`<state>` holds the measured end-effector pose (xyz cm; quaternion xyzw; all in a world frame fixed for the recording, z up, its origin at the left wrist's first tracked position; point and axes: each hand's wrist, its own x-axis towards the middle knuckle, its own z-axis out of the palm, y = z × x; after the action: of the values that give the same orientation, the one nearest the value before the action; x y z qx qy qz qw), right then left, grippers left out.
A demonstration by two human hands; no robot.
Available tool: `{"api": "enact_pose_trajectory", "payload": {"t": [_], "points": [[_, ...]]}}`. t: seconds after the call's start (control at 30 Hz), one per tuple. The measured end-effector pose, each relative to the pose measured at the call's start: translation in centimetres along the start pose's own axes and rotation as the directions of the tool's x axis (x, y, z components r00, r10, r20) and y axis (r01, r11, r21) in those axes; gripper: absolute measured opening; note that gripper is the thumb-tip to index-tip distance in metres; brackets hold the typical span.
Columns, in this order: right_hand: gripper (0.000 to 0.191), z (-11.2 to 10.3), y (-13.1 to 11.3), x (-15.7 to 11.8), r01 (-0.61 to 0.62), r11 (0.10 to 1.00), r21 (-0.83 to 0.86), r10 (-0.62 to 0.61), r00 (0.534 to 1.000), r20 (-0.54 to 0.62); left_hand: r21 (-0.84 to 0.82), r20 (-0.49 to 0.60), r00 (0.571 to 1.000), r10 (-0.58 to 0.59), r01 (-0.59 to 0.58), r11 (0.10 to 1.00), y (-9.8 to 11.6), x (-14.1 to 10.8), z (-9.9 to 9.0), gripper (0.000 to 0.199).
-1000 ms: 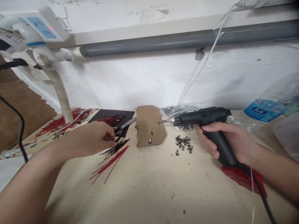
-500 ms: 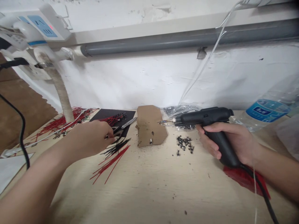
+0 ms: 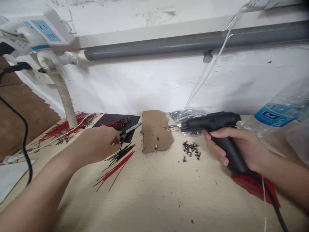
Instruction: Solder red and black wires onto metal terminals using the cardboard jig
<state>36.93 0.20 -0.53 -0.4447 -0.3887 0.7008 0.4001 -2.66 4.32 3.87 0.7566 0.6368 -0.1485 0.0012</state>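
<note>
At frame right, your right hand [image 3: 249, 149] wraps fingers round the soldering gun [image 3: 213, 121] — seemingly readying, next wanting steady aim; left hand [image 3: 101, 141] curls by scissors [image 3: 131, 128] — pinch unclear.

Pale worktop [image 3: 154, 188], specked with debris [image 3: 192, 221]. Cardboard [image 3: 154, 124] near back edge; black wires [image 3: 121, 153], red wires [image 3: 118, 166] on left-edge side; small metal parts [image 3: 190, 148] right; bottle [image 3: 275, 115], seemingly standing, toward back right corner.
</note>
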Motion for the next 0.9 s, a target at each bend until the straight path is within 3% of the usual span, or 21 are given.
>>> {"api": "enact_pose_trajectory", "payload": {"t": [0.33,0.57,0.9], "points": [[0.019,-0.1,0.2,-0.1,-0.002,1.000,-0.004,0.002,1.000,0.002,-0.001,-0.020,0.992,-0.127,0.127,0.992,-0.6,0.4,0.0,0.024],[0.019,-0.1,0.1,-0.1,0.001,1.000,-0.017,-0.001,1.000,-0.001,-0.125,0.058,0.998,-0.005,0.013,0.992,0.4,-0.5,-0.8,0.034],[0.019,0.0,0.1,-0.1,0.009,1.000,-0.023,-0.009,1.000,-0.004,-0.186,0.091,0.995,0.040,-0.023,0.982,0.8,-0.5,-0.6,0.022]]}}
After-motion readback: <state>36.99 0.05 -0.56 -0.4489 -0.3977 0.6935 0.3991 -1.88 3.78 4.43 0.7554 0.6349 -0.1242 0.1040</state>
